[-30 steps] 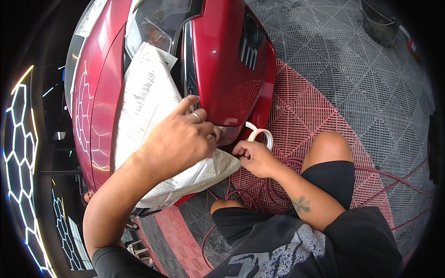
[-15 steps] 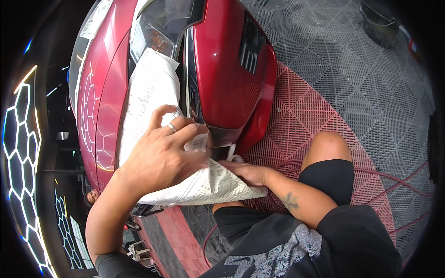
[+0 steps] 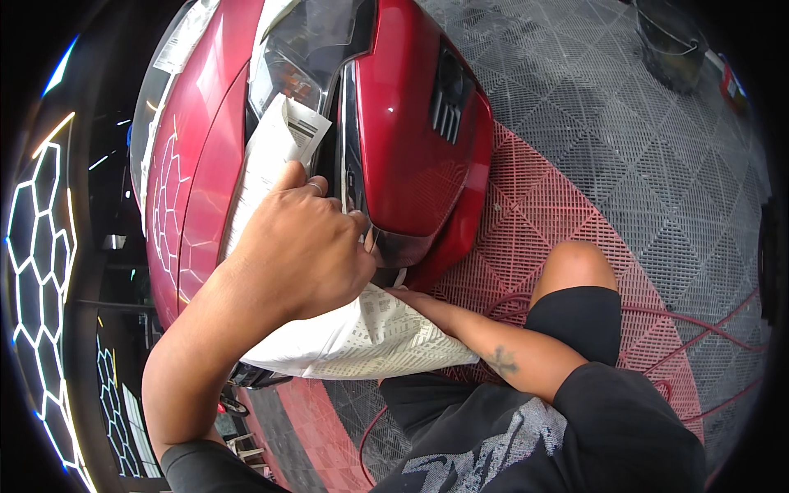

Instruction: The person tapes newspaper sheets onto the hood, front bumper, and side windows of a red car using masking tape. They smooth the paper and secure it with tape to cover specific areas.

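A sheet of white printed paper lies over the front of a red car, spread below my left hand and up toward the headlight. Its upper end is folded over beside the glossy black trim. My left hand is closed over the paper at that trim, knuckles up; whatever its fingers grip is hidden beneath them. Beyond the paper's right edge, my right hand reaches in low by the bumper's lower corner. Its fingers are mostly hidden there.
Red hoses trail over the grey and red grated floor tiles at right. A dark bucket stands at the far right. My bent knee is beside my right forearm. Hexagonal lights glow at left.
My left hand has closed from loosely spread fingers and now presses at the black trim. The paper's upper end has folded over. My right hand has gone slightly deeper behind the paper's edge.
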`<state>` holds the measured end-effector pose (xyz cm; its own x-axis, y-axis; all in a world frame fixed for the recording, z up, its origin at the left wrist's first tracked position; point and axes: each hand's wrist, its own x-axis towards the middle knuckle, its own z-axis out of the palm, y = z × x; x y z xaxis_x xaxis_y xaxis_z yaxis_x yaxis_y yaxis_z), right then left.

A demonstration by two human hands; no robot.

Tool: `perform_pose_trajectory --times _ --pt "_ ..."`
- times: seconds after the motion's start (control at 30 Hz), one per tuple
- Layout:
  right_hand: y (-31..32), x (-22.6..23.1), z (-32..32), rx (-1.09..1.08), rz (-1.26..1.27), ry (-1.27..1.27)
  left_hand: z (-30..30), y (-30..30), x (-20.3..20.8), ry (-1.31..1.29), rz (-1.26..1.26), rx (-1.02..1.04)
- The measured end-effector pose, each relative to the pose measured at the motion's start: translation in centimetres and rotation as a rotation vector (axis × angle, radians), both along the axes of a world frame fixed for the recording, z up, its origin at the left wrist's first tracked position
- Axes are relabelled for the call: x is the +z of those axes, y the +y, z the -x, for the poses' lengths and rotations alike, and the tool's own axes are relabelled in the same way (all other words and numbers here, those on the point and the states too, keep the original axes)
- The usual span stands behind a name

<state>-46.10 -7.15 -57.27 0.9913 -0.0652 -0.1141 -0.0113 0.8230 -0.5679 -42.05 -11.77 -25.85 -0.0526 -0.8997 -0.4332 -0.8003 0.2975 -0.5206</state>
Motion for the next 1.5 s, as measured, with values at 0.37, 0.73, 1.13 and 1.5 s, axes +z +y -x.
perform_pose_trajectory --times 0.37,0.73,1.13,1.5 --pt "1.4 -1.9 -0.1 0.498 -0.122 -0.348 0.3 -0.9 1.2 0.073 -0.192 -0.019" --pt "-4.2 -0.6 3.7 0.351 0.169 -0.670 -1.2 -0.2 -1.2 -0.026 -0.295 -0.011" --pt "-4.8 -1.2 4.7 0.430 0.874 -0.497 1.5 1.2 0.9 0.151 -0.309 0.018" --pt "-7.1 -6.5 2.1 0.410 0.384 -0.060 2.3 2.7 4.2 0.376 -0.168 0.095"
